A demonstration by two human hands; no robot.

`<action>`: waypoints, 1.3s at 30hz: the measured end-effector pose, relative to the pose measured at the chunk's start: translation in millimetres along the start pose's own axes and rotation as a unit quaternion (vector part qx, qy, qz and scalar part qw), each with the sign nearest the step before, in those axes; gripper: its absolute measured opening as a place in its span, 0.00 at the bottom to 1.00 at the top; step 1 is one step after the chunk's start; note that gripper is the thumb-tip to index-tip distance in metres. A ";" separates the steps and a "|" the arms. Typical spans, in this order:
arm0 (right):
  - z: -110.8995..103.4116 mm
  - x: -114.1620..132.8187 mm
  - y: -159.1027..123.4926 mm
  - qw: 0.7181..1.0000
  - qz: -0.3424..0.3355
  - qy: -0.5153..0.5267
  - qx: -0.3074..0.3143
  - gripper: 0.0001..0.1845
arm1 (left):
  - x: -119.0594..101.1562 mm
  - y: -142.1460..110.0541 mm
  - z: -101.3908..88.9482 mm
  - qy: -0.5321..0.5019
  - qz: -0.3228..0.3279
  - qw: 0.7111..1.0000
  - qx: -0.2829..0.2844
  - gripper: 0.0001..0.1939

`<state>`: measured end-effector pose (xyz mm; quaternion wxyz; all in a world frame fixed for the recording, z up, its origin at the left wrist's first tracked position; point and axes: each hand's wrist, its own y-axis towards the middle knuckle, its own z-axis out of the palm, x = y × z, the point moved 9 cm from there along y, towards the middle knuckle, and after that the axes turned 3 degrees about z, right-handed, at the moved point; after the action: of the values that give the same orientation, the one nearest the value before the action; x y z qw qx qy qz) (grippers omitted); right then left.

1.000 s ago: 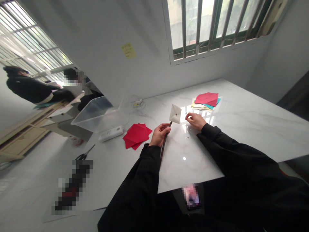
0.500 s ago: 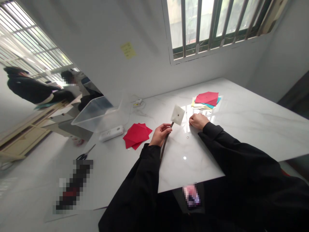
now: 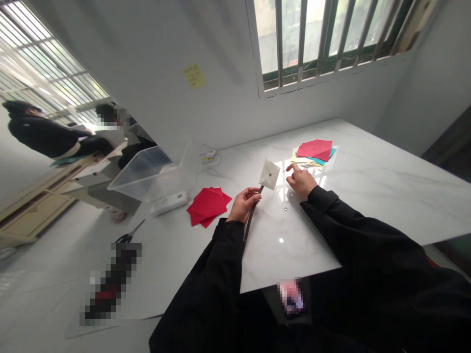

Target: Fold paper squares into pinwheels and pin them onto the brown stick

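Note:
My left hand (image 3: 244, 205) is closed around a thin dark stick (image 3: 250, 215) and holds it slanting up off the table. At its upper end sits a small white paper square (image 3: 270, 174) with a dark dot in the middle, facing me. To the right of the paper, my right hand (image 3: 300, 180) hovers low over the tabletop, its index finger stretched out and apart from the others. Nothing shows in it. On the table in front of me lies a tiny shiny round piece (image 3: 285, 209).
Red paper sheets (image 3: 209, 207) lie left of my left hand. A stack of coloured papers (image 3: 315, 151) is behind my right hand. Farther left are a white device (image 3: 169, 203), a clear plastic bin (image 3: 147, 171) and scissors (image 3: 127, 237). Two people sit in the background.
My right hand has lifted slightly and its fingers have spread from a closed curl. The left hand and the stick have barely moved.

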<state>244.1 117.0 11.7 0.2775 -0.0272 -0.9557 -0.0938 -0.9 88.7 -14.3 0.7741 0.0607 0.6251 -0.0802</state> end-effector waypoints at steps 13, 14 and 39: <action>21.5 -7.2 -1.2 0.988 -0.006 -0.104 0.114 0.14 | 0.0 -0.4 -3.4 0.000 -0.004 1.000 -0.021 0.26; 21.3 -7.1 -0.8 0.989 -0.006 -0.098 0.109 0.14 | 0.4 -0.1 -3.5 0.000 -0.004 1.000 -0.020 0.26; 18.3 -2.3 -0.3 0.994 -0.009 -0.052 0.093 0.14 | 0.2 -0.8 1.2 -0.008 -0.008 1.000 0.003 0.25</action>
<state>236.5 120.3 -4.7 0.2275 0.0022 -0.9738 -0.0055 0.1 87.7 -14.3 0.7779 0.0576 0.6194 -0.0886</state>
